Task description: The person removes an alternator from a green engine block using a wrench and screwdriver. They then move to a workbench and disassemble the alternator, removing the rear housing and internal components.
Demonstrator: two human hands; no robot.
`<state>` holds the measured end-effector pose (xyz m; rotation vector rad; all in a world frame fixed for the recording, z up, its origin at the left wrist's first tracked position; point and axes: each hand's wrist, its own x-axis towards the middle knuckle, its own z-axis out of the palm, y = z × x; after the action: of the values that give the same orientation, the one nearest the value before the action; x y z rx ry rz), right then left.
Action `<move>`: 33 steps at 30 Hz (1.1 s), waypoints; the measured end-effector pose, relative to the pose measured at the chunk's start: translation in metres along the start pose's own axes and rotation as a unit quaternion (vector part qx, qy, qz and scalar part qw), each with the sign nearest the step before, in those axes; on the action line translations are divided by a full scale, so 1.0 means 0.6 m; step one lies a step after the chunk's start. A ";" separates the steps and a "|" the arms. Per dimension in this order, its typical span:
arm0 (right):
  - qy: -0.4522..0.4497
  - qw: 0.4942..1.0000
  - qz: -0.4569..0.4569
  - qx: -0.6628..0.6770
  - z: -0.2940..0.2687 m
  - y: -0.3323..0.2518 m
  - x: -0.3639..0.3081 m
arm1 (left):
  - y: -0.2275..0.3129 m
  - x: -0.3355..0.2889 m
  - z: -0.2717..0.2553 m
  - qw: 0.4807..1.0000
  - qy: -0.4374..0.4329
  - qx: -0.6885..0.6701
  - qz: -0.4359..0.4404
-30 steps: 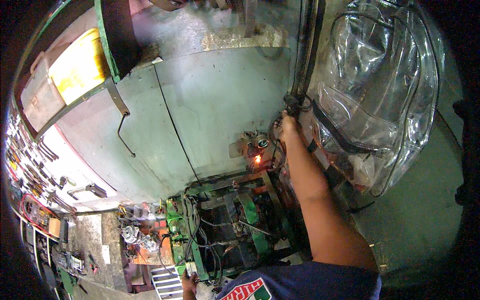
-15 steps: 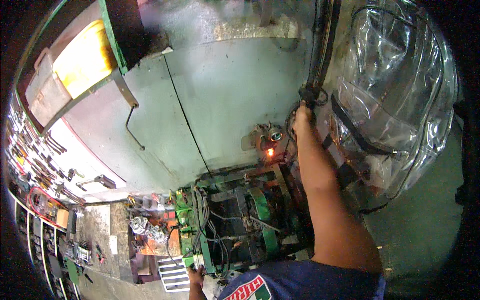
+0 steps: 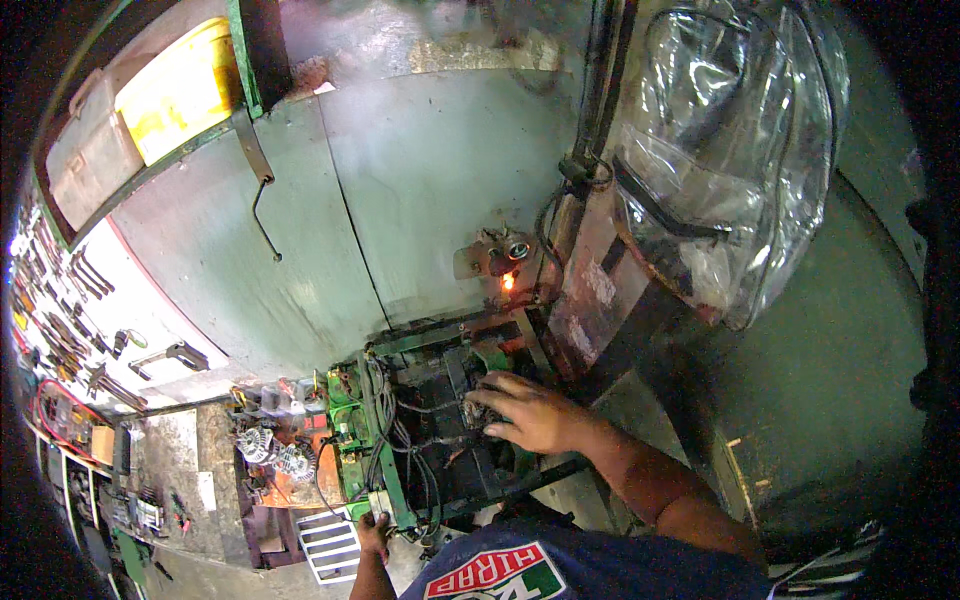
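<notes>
My right hand (image 3: 535, 412) reaches over the green metal-framed machine (image 3: 405, 505). Its fingers are stretched and apart, with the tips at a dark, greasy part (image 3: 478, 410) inside the frame; whether they touch it is hard to see. At the machine's near left corner, my left hand (image 3: 373, 537) is closed, fingertips against a small pale block (image 3: 380, 504). What lies between those fingers is hidden. Dark cables (image 3: 385, 400) run over the machine's left side, beside green units (image 3: 347, 430).
An orange-topped stand bears silvery alternator-like parts (image 3: 275, 455). A glowing orange lamp (image 3: 508, 282) sits low on the grey panel (image 3: 440, 180). Clear plastic sheeting (image 3: 720, 170) hangs at right. Tools (image 3: 65, 320) line the left wall; a white slatted grille (image 3: 328, 547) lies near my left hand.
My right hand has left the dark cable or fitting by the upright post and come down over the machine. My left hand stays at the corner. The view has shifted.
</notes>
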<state>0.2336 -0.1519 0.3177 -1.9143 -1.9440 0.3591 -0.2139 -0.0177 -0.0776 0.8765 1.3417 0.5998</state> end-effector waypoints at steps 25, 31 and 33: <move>0.133 0.988 0.004 -0.074 0.040 -0.001 0.006 | -0.015 0.051 -0.013 0.995 -0.066 0.072 -0.005; 0.153 0.988 -0.001 -0.017 0.045 0.017 0.005 | -0.024 0.043 -0.010 0.998 -0.058 -0.017 -0.006; 0.155 0.988 -0.013 -0.021 0.049 0.023 0.005 | -0.021 0.045 -0.013 0.996 -0.075 0.049 -0.015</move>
<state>0.2330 -0.1456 0.2857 -1.8414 -1.7792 0.0095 -0.2188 -0.0011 -0.1033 0.9618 1.2539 0.4390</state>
